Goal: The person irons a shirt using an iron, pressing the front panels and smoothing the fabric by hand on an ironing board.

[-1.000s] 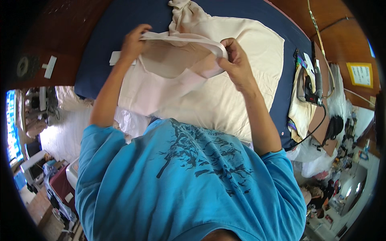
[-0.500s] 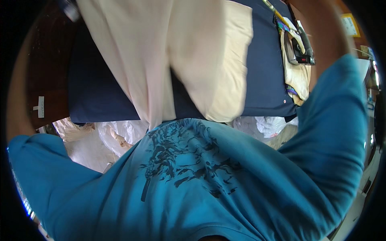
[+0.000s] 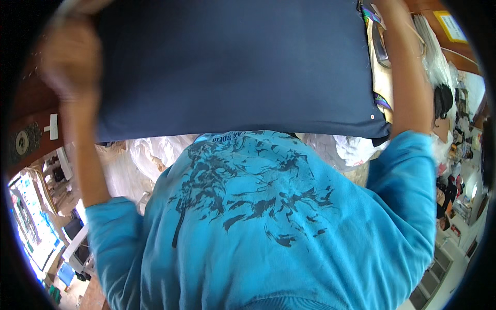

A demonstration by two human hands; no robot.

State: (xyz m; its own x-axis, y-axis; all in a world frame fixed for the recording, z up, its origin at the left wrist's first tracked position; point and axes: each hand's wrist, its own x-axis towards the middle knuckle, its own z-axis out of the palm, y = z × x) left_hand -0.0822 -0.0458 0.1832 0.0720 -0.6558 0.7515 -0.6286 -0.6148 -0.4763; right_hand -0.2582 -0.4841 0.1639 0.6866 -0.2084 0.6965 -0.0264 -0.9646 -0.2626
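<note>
My left hand (image 3: 72, 59) is raised at the left edge of the dark navy ironing cloth (image 3: 232, 72), smeared by motion. Just above it, at the upper rim, is a blurred greyish thing (image 3: 85, 6) whose kind I cannot make out. Whether the fingers hold it does not show. My right forearm (image 3: 408, 82) reaches up along the right side, and its hand lies beyond the upper edge. Beside that forearm, an iron (image 3: 381, 47) is partly hidden, resting on a cream cloth pad (image 3: 382, 80) with a colourful edge.
Clear plastic bags (image 3: 160, 155) and a white bag (image 3: 356, 150) lie below the table's near edge. A yellow-framed card (image 3: 451, 26) is at the upper right. Wooden furniture with a round ornament (image 3: 21, 142) stands at the left.
The cream fabric that hung over the navy cloth has left the view. My left hand has come into view at the upper left, and my right forearm now covers part of the iron.
</note>
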